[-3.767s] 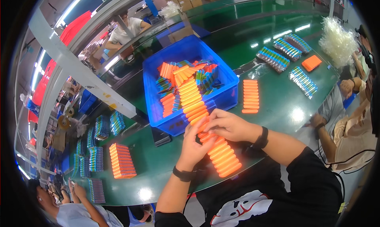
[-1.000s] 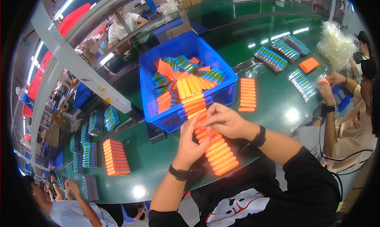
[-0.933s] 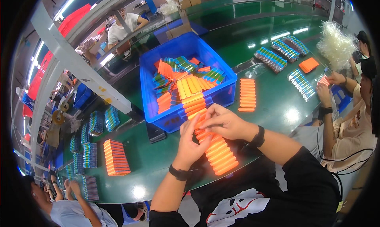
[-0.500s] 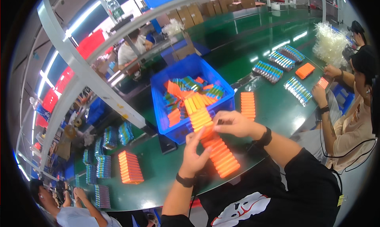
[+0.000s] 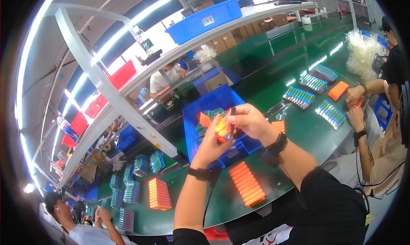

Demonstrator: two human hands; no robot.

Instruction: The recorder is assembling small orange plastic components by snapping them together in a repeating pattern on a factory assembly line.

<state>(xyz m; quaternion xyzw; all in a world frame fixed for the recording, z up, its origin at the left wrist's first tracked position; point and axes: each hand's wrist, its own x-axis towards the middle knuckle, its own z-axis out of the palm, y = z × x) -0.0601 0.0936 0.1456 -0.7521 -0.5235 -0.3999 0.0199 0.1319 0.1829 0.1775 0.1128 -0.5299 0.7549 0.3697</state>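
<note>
My left hand (image 5: 209,149) is closed round a bright orange row of cylinders (image 5: 223,126), held above the near side of a blue bin (image 5: 188,138). At its right side my right hand (image 5: 253,122) has fingers and thumb pinched on a narrow dark strip (image 5: 232,122). Whether the strip is joined to the orange row I cannot tell. Inside the bin lie jumbled orange and blue-green rows, partly hidden by my hands. Just below my hands another orange row (image 5: 247,184) lies on the green table (image 5: 196,215). Behind my right wrist shows part of an orange row (image 5: 278,126).
Left on the table stand an orange block (image 5: 159,193) and several blue-green bundles (image 5: 131,192). More blue-silver bundles (image 5: 299,97) lie at the right, near a co-worker's hands (image 5: 355,112). A white metal post (image 5: 141,134) rises beside the bin; a shelf carries a blue tray (image 5: 205,20).
The view has tipped upward. My hands have risen away from the orange row on the table and are closer together over the bin. The dark strip now shows between them.
</note>
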